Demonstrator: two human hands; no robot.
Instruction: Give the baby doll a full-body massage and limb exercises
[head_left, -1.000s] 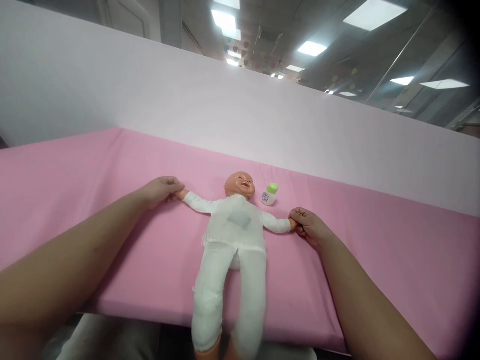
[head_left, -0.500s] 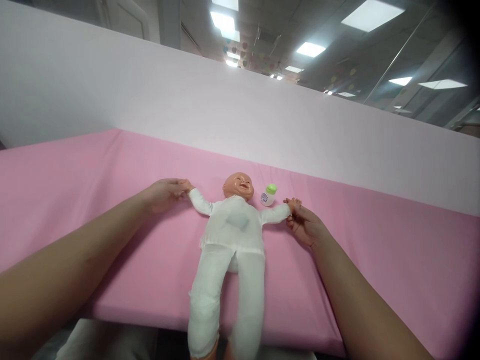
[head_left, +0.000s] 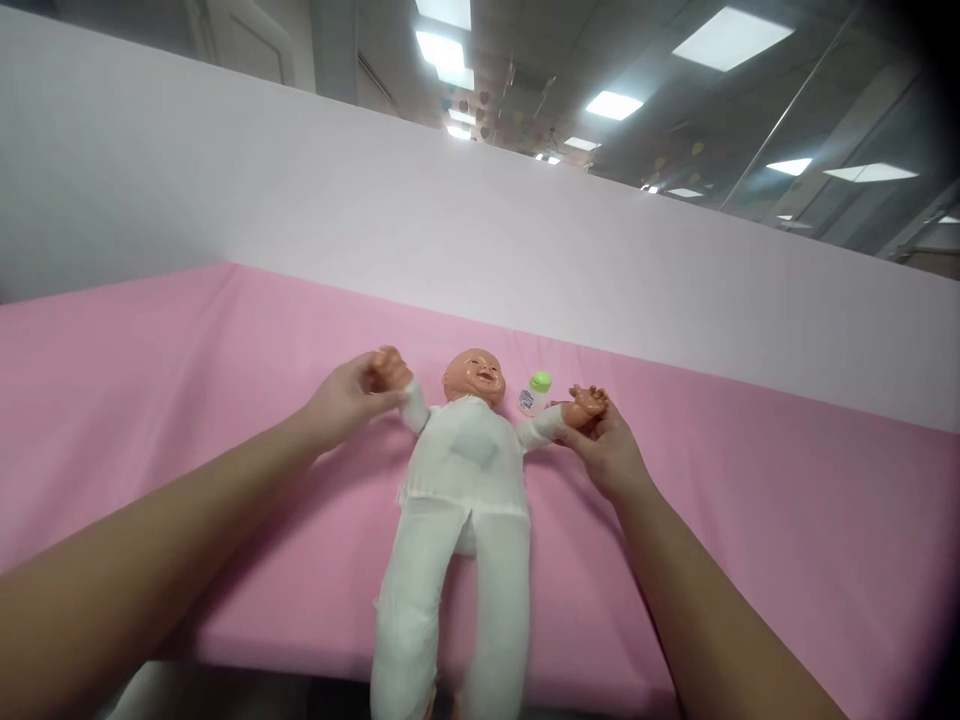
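A baby doll (head_left: 469,460) in a white top and white trousers lies on its back on the pink padded surface (head_left: 300,560), head away from me. My left hand (head_left: 351,400) is closed round the doll's wrist and hand on the left side, thumb below it. On the right, my right hand (head_left: 609,445) grips the doll's other wrist, with the doll's small fingers showing above mine. Both doll arms are bent a little upward at the hands. A small bottle (head_left: 535,392) with a green cap stands between the doll's head and my right hand.
A white wall panel (head_left: 480,230) rises behind the pink surface. Above it, glass (head_left: 675,130) shows lit ceiling panels. The near edge of the surface lies under the doll's legs, whose feet are mostly out of view.
The doll's hands have come up and inward, the left one more, with my hands holding them. My left hand has moved right. The doll's body has stayed in place.
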